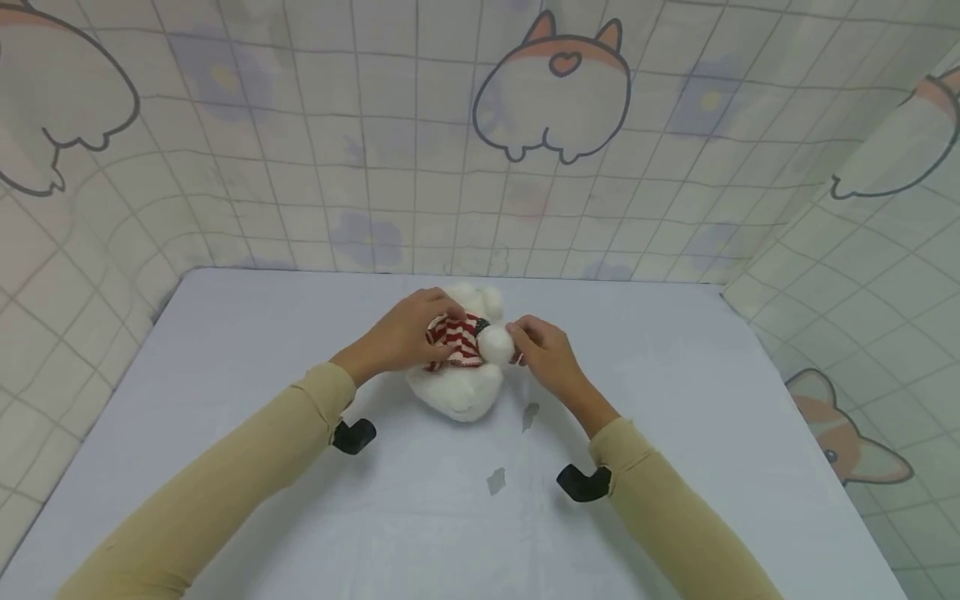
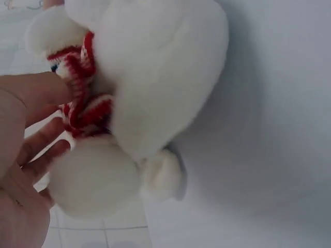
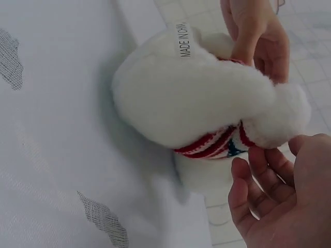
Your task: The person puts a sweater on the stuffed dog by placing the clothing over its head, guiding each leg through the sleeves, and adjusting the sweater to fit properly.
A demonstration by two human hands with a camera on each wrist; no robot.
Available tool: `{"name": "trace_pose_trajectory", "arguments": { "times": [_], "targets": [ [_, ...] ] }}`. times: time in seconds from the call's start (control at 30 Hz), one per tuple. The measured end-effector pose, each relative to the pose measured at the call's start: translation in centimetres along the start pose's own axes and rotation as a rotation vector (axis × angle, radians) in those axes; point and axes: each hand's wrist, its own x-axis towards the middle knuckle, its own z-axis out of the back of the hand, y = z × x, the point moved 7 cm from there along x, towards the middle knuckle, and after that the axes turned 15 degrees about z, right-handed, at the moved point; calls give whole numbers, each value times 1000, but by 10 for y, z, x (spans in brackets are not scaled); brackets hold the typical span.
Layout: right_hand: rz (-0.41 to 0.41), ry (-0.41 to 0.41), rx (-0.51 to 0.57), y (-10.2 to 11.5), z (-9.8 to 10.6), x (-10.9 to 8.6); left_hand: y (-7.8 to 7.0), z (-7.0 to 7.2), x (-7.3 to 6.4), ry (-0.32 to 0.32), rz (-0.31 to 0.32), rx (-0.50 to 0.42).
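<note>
A white plush toy lies on the table, wearing a red-and-white striped knit sweater. My left hand grips the sweater on the toy's left side, the thumb pressing into the knit in the left wrist view. On the other side my right hand pinches the sweater's edge beside a round white paw. A dark blue patch shows in the stripes near those fingertips. In the right wrist view a white label reading "MADE IN CHINA" sticks out of the fur.
The white table has two grey worn patches in front of the toy. Behind it and at both sides hangs a grid-patterned curtain with cartoon corgis. Black wrist mounts jut from both sleeves.
</note>
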Motion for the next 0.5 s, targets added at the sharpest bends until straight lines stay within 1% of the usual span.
{"name": "trace_pose_trajectory", "arguments": {
  "times": [0.17, 0.23, 0.3, 0.4, 0.5],
  "targets": [
    [32, 11, 19, 7, -5, 2, -9, 3, -6, 40, -56, -23],
    [34, 20, 30, 10, -8, 3, -10, 4, -8, 54, -53, -13],
    [27, 31, 40, 13, -12, 4, -10, 4, -10, 61, -41, -7],
    [30, 66, 44, 19, -18, 5, -10, 4, -13, 63, 2, -2],
    [56, 111, 44, 24, -24, 6, -9, 5, -15, 38, 36, 19]
  ]
}}
